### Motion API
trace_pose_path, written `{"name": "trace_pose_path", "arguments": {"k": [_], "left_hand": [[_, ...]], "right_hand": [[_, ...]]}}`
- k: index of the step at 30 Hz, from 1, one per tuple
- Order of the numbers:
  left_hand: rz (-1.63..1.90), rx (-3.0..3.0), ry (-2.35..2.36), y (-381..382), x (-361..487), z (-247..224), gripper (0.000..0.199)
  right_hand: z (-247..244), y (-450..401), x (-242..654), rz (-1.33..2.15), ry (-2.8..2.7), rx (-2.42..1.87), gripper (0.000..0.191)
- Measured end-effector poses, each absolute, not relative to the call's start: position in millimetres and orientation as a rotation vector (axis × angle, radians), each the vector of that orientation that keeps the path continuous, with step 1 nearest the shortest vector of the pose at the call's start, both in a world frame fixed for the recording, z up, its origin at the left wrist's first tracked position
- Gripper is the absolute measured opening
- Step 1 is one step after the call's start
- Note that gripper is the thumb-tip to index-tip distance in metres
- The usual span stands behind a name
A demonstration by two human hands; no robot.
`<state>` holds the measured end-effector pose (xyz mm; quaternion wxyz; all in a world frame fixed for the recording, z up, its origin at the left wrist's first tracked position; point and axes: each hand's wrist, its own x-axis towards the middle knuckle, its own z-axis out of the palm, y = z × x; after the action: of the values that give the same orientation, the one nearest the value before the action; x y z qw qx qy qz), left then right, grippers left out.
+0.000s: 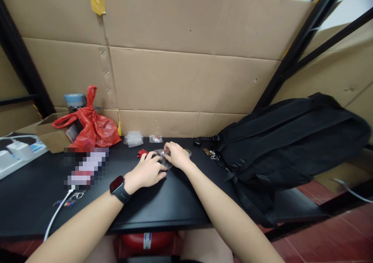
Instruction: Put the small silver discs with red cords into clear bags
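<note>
My left hand (150, 171), with a dark smartwatch on its wrist, lies palm down on the black desk. Its fingers are spread, and their tips reach the edge of a small clear plastic piece (167, 163). Over that same piece my right hand (176, 156) bends down with its fingers pinched together. What sits in the pinch is too small and covered to make out. A small red item (142, 153) lies just beyond my left fingers. Partly hidden behind my right hand is a round, clear-looking item (188, 152).
Small clear bags (134, 138) and a bagged item (155, 138) lie by the cardboard wall (175, 84). At left are a red plastic bag (99, 129), a cardboard box (52, 133), a charging phone (87, 168) and a power strip (29, 158). A black backpack (285, 142) covers the right side.
</note>
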<state>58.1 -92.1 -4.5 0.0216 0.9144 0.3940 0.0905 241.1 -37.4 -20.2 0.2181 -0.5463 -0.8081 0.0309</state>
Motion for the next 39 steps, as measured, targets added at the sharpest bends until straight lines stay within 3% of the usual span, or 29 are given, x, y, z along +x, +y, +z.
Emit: {"name": "trace_pose_path", "arguments": {"k": [4,11,17,20,26,31,35,39], "left_hand": [[0.346,2.834,1.289,-86.9,55.1,-6.9,0.029],[0.338,2.816,1.396,-77.9,56.2,-14.0,0.049],[0.519,2.772,1.589,-69.1,59.7,-19.5,0.029],[0.613,2.685,1.683,-67.9,62.0,-19.5,0.029],[0.741,2.637,1.821,-70.6,61.6,-12.8,0.031],[0.740,2.802,1.569,-72.8,66.6,-13.5,0.022],[0.582,2.812,1.526,-73.8,69.5,-20.3,0.035],[0.564,2.741,1.561,-69.7,66.7,-24.0,0.036]], "right_hand": [[-18.2,-37.7,258.6,0.280,-2.396,-1.291,0.020],[-11.0,-41.3,285.6,0.448,-2.539,-1.352,0.058],[-18.2,-36.1,278.5,0.370,-2.437,-1.385,0.017],[-19.5,-31.7,277.4,0.376,-2.364,-1.333,0.004],[-22.3,-26.0,275.1,0.346,-2.158,-1.413,0.021],[-34.5,-22.0,265.3,0.258,-2.084,-1.516,0.023],[-35.3,-22.4,264.6,0.208,-2.105,-1.368,0.013],[-26.9,-28.7,269.8,0.333,-2.364,-1.124,0.030]]}}
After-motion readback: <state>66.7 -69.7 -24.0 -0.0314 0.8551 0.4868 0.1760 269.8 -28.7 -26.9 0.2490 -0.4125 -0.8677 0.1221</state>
